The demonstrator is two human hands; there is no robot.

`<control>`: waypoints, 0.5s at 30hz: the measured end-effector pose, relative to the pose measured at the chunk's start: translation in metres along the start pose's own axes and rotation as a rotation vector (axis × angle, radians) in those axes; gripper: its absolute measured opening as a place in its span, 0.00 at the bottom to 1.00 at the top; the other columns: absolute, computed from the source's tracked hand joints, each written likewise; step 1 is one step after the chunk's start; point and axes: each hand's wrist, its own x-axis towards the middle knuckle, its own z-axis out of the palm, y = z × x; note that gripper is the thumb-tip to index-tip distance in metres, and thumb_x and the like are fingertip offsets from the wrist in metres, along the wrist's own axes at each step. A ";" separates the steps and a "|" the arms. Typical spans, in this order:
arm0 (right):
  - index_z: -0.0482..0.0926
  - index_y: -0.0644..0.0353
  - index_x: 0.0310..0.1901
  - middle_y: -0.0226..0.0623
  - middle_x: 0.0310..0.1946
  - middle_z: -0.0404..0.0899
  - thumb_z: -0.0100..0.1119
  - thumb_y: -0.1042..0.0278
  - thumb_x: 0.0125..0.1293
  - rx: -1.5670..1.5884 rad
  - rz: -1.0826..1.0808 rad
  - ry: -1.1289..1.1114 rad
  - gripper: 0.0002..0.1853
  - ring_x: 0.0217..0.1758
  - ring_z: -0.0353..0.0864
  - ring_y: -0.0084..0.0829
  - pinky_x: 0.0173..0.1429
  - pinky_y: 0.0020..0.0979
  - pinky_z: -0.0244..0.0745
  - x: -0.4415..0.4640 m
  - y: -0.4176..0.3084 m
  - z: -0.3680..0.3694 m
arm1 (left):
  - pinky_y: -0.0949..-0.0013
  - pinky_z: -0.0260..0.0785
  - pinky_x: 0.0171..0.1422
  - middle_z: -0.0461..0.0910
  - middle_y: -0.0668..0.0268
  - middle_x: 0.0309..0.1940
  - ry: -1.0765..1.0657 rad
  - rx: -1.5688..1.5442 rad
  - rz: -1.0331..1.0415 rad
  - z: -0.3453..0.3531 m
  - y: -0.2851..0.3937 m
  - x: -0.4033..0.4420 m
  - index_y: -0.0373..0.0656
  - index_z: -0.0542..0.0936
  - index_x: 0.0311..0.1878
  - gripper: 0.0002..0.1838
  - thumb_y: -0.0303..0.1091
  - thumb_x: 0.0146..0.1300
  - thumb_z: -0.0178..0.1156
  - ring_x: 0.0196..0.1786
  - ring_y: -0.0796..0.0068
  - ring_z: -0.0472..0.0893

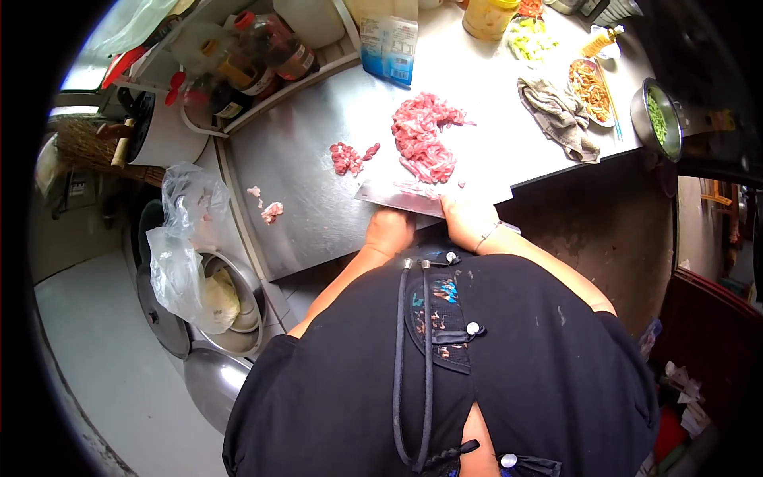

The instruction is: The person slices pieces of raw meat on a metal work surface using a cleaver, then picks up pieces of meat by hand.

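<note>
My right hand [470,222] is closed around a cleaver [402,199], whose broad blade points left along the front edge of the metal worktop. My left hand [390,231] is curled into a fist just below the blade, slightly blurred. Its fingertips are hidden, so I cannot tell what is in it. Beyond the blade lies a large heap of sliced raw meat [424,137], with a few slices close to the cleaver. To its left sits a small pile of darker meat pieces [347,159]. Some pale scraps [272,212] lie farther left.
A rack of bottles [274,46] and a blue-white packet [389,52] stand at the back. Rightward are a grey cloth [559,119], a plate of shredded food [590,89] and a metal bowl of chopped greens [658,119]. A plastic bag [187,262] hangs over a pot at left.
</note>
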 end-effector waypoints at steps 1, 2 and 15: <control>0.72 0.60 0.52 0.48 0.30 0.81 0.46 0.73 0.58 -0.016 0.004 -0.004 0.18 0.35 0.82 0.46 0.40 0.43 0.75 0.003 0.001 0.002 | 0.56 0.70 0.52 0.77 0.50 0.44 0.004 0.001 -0.001 -0.002 0.000 0.001 0.42 0.77 0.49 0.20 0.29 0.49 0.59 0.47 0.49 0.76; 0.71 0.60 0.52 0.47 0.31 0.81 0.45 0.73 0.58 -0.030 0.010 -0.009 0.18 0.36 0.82 0.46 0.41 0.43 0.75 0.004 0.000 0.003 | 0.56 0.70 0.53 0.77 0.50 0.45 -0.006 0.010 0.001 -0.004 0.000 0.000 0.42 0.76 0.50 0.21 0.29 0.50 0.58 0.48 0.49 0.76; 0.79 0.59 0.42 0.52 0.36 0.81 0.47 0.70 0.58 0.109 0.093 -0.032 0.13 0.43 0.81 0.47 0.49 0.42 0.74 0.010 0.007 -0.002 | 0.59 0.70 0.53 0.77 0.59 0.42 0.161 -0.014 0.142 -0.001 -0.003 -0.001 0.43 0.80 0.39 0.11 0.26 0.49 0.59 0.47 0.56 0.76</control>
